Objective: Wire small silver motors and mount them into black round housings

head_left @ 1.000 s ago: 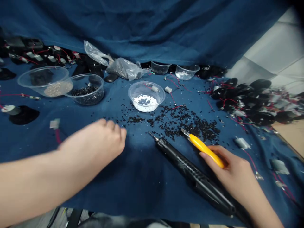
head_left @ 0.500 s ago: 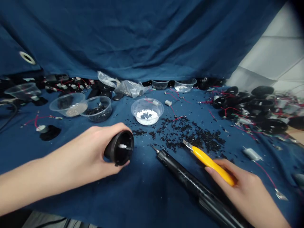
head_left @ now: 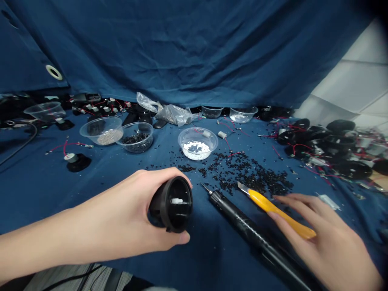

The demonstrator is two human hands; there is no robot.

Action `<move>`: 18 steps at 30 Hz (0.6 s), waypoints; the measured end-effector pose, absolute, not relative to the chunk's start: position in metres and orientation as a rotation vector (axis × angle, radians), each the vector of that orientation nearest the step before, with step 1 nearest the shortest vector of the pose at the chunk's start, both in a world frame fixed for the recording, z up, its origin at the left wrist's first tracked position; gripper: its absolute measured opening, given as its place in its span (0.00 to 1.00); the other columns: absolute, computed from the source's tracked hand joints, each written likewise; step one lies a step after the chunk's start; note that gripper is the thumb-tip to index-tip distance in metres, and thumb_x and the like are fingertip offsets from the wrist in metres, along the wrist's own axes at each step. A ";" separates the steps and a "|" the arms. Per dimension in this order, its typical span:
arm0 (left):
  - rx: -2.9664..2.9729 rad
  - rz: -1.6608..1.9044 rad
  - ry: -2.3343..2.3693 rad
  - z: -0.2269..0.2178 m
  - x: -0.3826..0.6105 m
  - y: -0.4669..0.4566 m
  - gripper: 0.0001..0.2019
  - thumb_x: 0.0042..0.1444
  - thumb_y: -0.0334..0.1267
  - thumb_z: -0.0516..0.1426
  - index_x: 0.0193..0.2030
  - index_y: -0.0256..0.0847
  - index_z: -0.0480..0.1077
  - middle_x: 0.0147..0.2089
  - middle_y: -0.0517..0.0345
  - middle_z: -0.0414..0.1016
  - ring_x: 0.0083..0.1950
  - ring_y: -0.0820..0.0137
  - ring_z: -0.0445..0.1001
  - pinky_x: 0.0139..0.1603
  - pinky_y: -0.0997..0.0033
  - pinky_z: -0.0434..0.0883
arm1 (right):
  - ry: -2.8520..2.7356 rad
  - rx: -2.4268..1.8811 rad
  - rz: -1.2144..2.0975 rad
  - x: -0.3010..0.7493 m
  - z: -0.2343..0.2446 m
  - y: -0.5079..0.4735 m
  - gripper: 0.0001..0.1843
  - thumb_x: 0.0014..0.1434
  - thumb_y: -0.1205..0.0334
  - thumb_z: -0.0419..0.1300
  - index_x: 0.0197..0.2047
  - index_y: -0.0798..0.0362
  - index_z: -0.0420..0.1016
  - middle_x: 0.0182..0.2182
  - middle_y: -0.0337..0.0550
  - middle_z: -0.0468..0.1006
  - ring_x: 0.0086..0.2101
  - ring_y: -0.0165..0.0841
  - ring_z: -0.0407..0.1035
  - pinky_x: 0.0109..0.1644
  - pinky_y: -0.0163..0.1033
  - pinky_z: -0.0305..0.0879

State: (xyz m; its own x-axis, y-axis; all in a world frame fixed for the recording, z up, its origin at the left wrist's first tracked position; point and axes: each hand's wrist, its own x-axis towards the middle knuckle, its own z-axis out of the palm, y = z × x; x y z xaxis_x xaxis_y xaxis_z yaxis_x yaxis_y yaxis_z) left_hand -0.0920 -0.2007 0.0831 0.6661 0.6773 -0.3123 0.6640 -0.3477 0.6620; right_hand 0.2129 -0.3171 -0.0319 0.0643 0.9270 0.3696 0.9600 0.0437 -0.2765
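Observation:
My left hand is wrapped round a black cup-shaped plastic housing, its open end facing me and tilted right. A small white piece shows inside it. My right hand has a yellow-handled craft knife loosely between thumb and fingers, the blade pointing up and left. Between the two hands a black electric screwdriver lies on the blue cloth, its bit pointing away. Just past the blade are scattered small black parts. A clear bowl of white bits stands beyond the housing.
Clear tubs of greyish bits and of black screw-like parts stand left. A small motor on a black cup lies nearer. Black cups with red wires pile up at right. A blue curtain hangs behind.
My left hand has moved right and closer with the housing. Around the knife, my right hand's fingers have loosened and stretched out. The view has shifted slightly left.

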 end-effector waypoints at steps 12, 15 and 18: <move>2.034 0.077 0.855 0.069 -0.077 -0.211 0.16 0.44 0.37 0.65 0.40 0.51 0.69 0.32 0.75 0.77 0.30 0.75 0.72 0.24 0.81 0.66 | -2.343 -1.140 -0.163 0.124 0.027 -0.293 0.17 0.66 0.71 0.46 0.50 0.54 0.73 0.27 0.42 0.74 0.24 0.33 0.66 0.26 0.38 0.58; 2.051 0.055 0.855 0.069 -0.077 -0.208 0.13 0.45 0.36 0.65 0.38 0.50 0.69 0.30 0.77 0.76 0.29 0.76 0.71 0.24 0.81 0.65 | -2.301 -1.205 -0.120 0.127 0.027 -0.294 0.16 0.66 0.71 0.47 0.42 0.51 0.75 0.26 0.39 0.73 0.23 0.31 0.66 0.25 0.37 0.58; 2.057 0.029 0.860 0.068 -0.074 -0.207 0.15 0.45 0.35 0.64 0.40 0.51 0.70 0.32 0.76 0.77 0.30 0.75 0.73 0.24 0.81 0.64 | -2.284 -1.234 -0.070 0.129 0.023 -0.295 0.14 0.65 0.69 0.50 0.48 0.48 0.73 0.29 0.39 0.74 0.24 0.31 0.65 0.25 0.38 0.57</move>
State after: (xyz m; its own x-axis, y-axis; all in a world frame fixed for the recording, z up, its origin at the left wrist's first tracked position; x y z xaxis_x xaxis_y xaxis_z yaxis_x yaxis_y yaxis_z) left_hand -0.0744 -0.2066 0.0676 0.7597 0.5839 -0.2860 0.5637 -0.3722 0.7374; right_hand 0.1287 -0.2951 0.0230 -0.4366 0.7615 0.4790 0.7895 0.5796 -0.2018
